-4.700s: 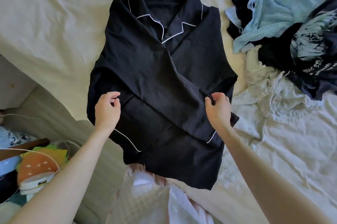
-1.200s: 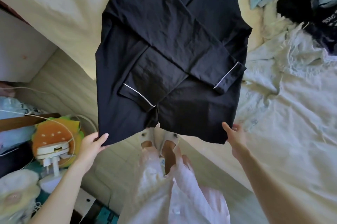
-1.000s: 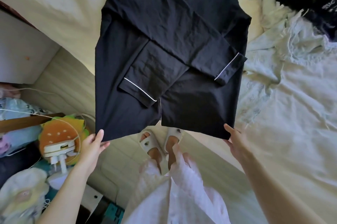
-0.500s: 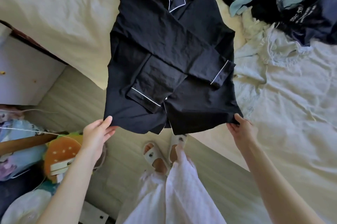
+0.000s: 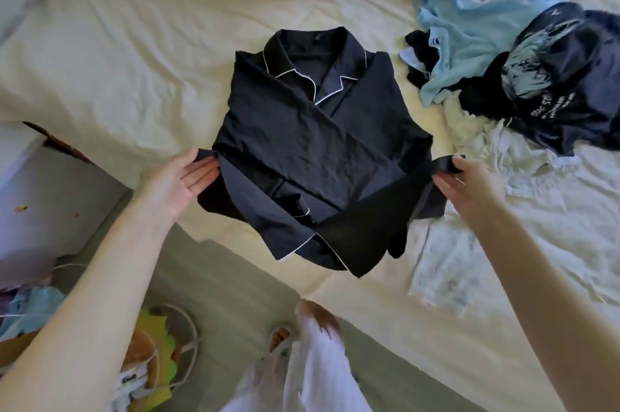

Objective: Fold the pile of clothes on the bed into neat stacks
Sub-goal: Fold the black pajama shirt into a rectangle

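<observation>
In the head view, the left hand [image 5: 181,181] and right hand [image 5: 468,181] each pinch a bottom corner of the one black pyjama shirt [image 5: 315,156], carrying the hem up over its crossed sleeves while it lies on the bed [image 5: 100,76] near the edge. If either pinch slips or the hands rise unevenly, the fold would likely land crooked and the sleeves could slide out. One shirt is in hand and one unfolded pile [image 5: 523,76] waits at the right, its garments too tangled to count.

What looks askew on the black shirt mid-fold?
The black pajama shirt is being folded up unevenly: its lower part bunches into a slanted point toward the bed edge, with a white-piped cuff sticking out, between the left hand and the right hand.
</observation>
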### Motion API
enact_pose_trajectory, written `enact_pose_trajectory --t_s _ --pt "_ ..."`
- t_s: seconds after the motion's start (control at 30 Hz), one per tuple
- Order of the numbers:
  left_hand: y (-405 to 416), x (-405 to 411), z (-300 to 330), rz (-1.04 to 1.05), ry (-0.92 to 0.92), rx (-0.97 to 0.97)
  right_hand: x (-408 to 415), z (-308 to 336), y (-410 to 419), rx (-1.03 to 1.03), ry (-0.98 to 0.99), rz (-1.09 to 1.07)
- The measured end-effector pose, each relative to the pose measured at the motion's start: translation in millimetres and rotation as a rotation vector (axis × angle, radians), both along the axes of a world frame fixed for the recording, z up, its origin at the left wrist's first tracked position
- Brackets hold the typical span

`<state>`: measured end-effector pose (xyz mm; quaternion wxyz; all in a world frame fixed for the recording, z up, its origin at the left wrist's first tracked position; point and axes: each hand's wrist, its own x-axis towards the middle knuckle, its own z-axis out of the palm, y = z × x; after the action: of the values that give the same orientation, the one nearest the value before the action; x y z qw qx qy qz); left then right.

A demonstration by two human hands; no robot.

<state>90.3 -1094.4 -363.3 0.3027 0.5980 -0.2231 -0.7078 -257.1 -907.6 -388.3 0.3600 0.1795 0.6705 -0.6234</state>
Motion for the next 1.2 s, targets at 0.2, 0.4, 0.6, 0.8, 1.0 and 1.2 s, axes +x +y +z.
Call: enact_pose_trajectory --t_s 0.2,0.4,0.6,0.8,1.0,1.2 --pt "-113 -59 -5 0.102 -0.002 -0.072 -72 -8 -120 -0.095 -0.03 0.101" --pt "-219 -117 -34 0.139 -0.01 -0.119 -128 -32 -220 -0.107 0.041 0.164" --pt "-290 -153 -71 0.288 0.063 -0.17 -170 -64 -288 -0.176 -0.011 0.047" --pt "-273 -161 -126 0.061 -0.416 -0.26 -167 -108 -300 -0.154 -0.054 0.069" --pt "-248 -159 -172 -0.618 -0.991 -0.533 -144 -151 -294 0.338 1.179 1.065" --pt "-258 -160 -185 -1.181 -1.2 -0.796 -147 -161 -305 0.644 1.495 1.748"
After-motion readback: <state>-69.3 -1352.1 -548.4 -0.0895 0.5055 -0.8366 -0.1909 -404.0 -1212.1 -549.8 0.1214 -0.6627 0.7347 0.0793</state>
